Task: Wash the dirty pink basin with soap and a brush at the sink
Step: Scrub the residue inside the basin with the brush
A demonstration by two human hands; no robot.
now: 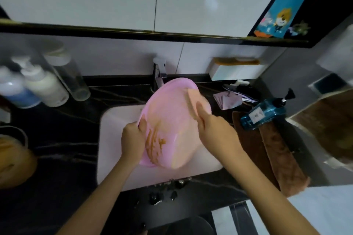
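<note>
The pink basin is tilted on edge over the white sink, its inside facing me. Brown-orange smears mark its lower left inner wall. My left hand grips the basin's left rim. My right hand holds an orange brush whose bristles press against the upper right inside of the basin. The brush is blurred. The faucet stands just behind the basin's top edge.
White pump bottles and a clear container stand at the left on the black counter. A blue pump bottle lies on a brown towel at the right. A white wall box carries another brush. An orange tub sits far left.
</note>
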